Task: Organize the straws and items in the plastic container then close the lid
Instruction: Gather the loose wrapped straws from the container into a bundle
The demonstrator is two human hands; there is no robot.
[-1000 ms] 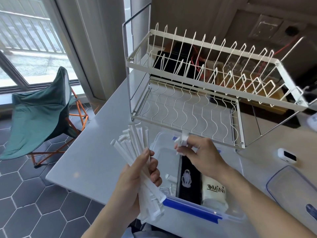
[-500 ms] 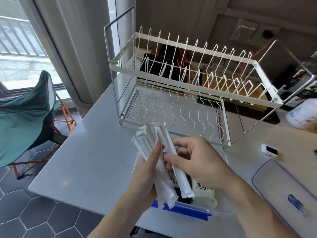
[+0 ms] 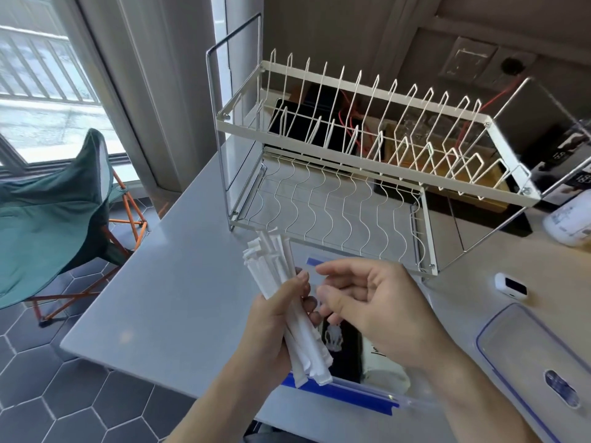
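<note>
Gathering step, shown from head view, left to right. Green folding chair (image 3: 48,212) on tiled floor beyond grey countertop (image 3: 179,302). Left hand (image 3: 275,327) raised over near-left corner of plastic container (image 3: 355,393), fingers and thumb curled round bundle of paper-wrapped straws (image 3: 281,266); bundle tilted, upper ends fanned toward dish rack (image 3: 351,174), lower ends hanging just above blue front clip of container. Right hand (image 3: 383,302) just beside bundle, fingers loosely curled with thumb and forefinger parted, holding nothing. Black packet (image 3: 339,343) and white packet (image 3: 383,362) lying inside container, largely hidden by both hands; any loose straws remaining on container floor not discernible. Lid (image 3: 540,366) off, flat on counter at far right, near small white device (image 3: 510,285).

Step judged: collecting and squaring straws into one bundle, packing not yet begun, lid not yet fitted. Next move judged to call for: evening of wrapper ends, lowering of bundle lengthwise into free space left of black packet, then fetching of lid.

Compared with half a second earlier: straw formerly pinched by right hand now released into bundle, right fingers drawn clear and emptied; left grip unchanged; camera shifted, with chair more fully in view
</note>
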